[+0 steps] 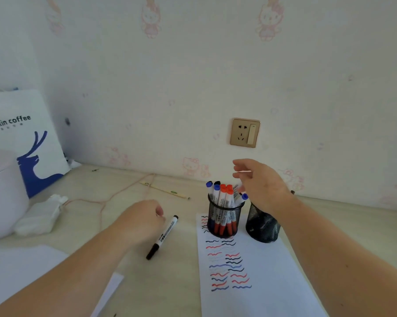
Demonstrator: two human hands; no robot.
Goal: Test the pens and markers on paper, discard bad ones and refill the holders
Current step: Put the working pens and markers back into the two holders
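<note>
**Nearly done: one marker still out, holders mostly refilled**

Already the white sheet of paper (261, 271) on the pale counter (170, 282) carries many wavy test strokes in red, blue and black, so testing looks largely finished. At its far end the left black mesh holder (225, 219) stands packed with white-bodied markers (222, 197) capped in blue, red and black. Just beside it, the right black mesh holder (262, 225) shows only dark shapes through the mesh; its contents cannot be made out.

One black-capped white marker (164, 236) lies flat on the counter left of the paper, apart from both holders. Judging by that, it awaits either binning or a holder.

The left hand (142, 219) rests by that marker's upper end, fingers curled under; whether its grip touches the marker is unclear. The right hand (259, 184) hovers above the holders, fingers loosely spread, holding nothing I can see.

Further left lie crumpled white tissue (41, 216) and a white-and-blue coffee bag (26, 133).
</note>
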